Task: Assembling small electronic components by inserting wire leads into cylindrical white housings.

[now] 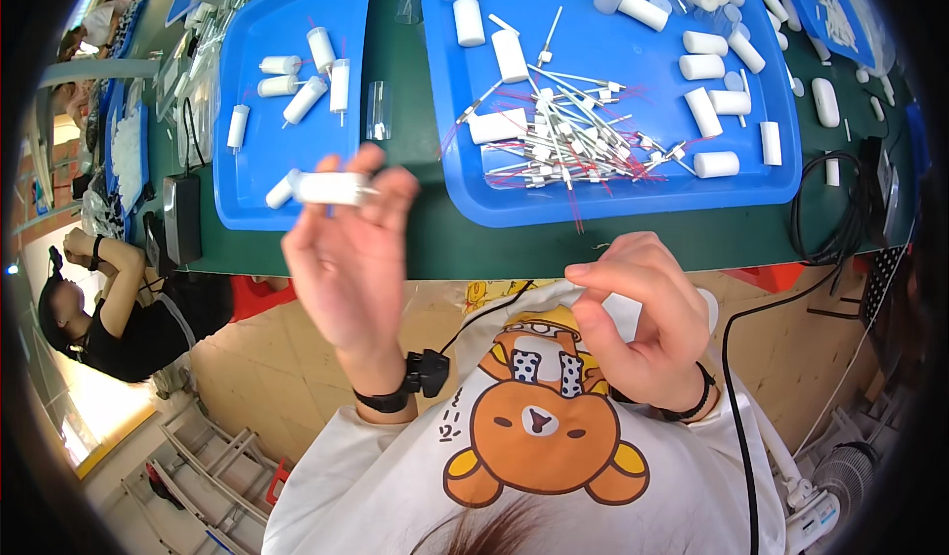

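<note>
My left hand (346, 254) is raised in front of the table edge and pinches a small white cylinder (331, 188) between thumb and fingertips. My right hand (643, 318) is curled near my chest around a white cylinder (623, 313), mostly hidden by its fingers. The left blue tray (247, 199) holds several finished white cylinders (301, 100) with thin pins. The right blue tray (633, 199) holds a heap of thin metal pins with white heads (568, 140) and loose white cylinders (707, 110).
The trays sit on a dark green table (494, 244). A clear small tube (377, 110) lies between them. Black cables (840, 209) coil at the right, a black box (182, 217) at the left. Another person (119, 323) sits at the lower left. More blue trays are at the far corners.
</note>
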`<state>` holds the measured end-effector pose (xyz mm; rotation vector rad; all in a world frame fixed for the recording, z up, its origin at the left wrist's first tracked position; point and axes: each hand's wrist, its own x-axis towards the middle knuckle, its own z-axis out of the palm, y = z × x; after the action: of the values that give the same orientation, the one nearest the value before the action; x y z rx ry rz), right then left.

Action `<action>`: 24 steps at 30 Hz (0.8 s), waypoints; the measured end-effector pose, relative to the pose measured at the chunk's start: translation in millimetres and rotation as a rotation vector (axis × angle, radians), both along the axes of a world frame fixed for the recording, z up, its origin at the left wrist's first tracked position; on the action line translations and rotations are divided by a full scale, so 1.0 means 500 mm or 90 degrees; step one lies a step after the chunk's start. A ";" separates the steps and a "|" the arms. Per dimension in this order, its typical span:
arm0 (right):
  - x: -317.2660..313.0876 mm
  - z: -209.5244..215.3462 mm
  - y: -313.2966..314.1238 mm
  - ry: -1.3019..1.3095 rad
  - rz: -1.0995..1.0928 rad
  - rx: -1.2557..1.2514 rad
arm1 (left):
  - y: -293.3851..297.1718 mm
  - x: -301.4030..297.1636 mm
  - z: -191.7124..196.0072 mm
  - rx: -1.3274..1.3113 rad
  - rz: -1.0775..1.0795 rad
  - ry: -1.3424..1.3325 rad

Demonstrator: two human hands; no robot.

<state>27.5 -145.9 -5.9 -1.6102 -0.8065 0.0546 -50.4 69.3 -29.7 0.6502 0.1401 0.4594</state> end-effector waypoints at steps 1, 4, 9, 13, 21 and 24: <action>-0.001 -0.001 0.002 0.003 0.000 0.000 | 0.015 -0.001 0.008 0.015 0.073 0.066; -0.001 0.006 0.004 0.021 0.026 0.009 | 0.037 -0.007 0.021 0.069 0.147 0.162; 0.004 0.067 0.002 0.027 0.187 0.074 | 0.020 -0.003 0.024 0.099 0.175 0.218; -0.007 0.124 -0.002 0.019 0.204 0.209 | 0.007 0.013 0.023 0.142 0.181 0.195; -0.046 0.171 0.038 -0.084 0.000 0.378 | -0.034 0.045 0.027 0.253 0.092 0.134; -0.040 0.150 0.053 -0.138 -0.037 0.484 | -0.056 0.055 0.030 0.319 0.075 0.144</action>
<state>7.3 -119.4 69.1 -0.9217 -0.8131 -0.4286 -22.8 41.5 -14.7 1.1919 0.2831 0.5380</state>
